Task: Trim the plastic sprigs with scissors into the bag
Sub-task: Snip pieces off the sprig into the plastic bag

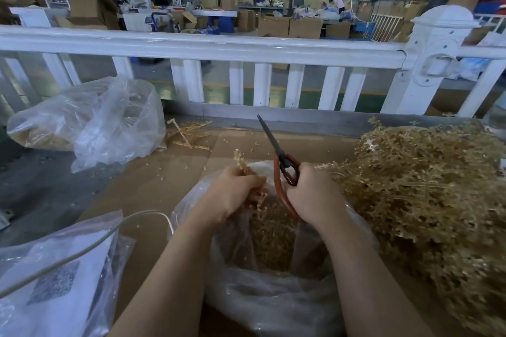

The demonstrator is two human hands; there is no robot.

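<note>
My left hand (232, 194) is closed around a small bunch of golden plastic sprigs (241, 163), held over the mouth of a clear plastic bag (273, 295) in front of me. Golden trimmed bits fill the bag's inside. My right hand (312, 194) grips scissors (276, 150) by their red-brown handles. The dark blades are together and point up and away, just right of the sprigs. A big heap of untrimmed golden sprigs (427, 186) lies on the table to the right.
A second clear bag (90, 123) with golden bits sits at far left, loose sprigs (189, 135) beside it. A bagged printed sheet (54, 276) and a white cable (90, 243) lie near left. A white railing (219, 46) borders the cardboard-covered table (153, 189).
</note>
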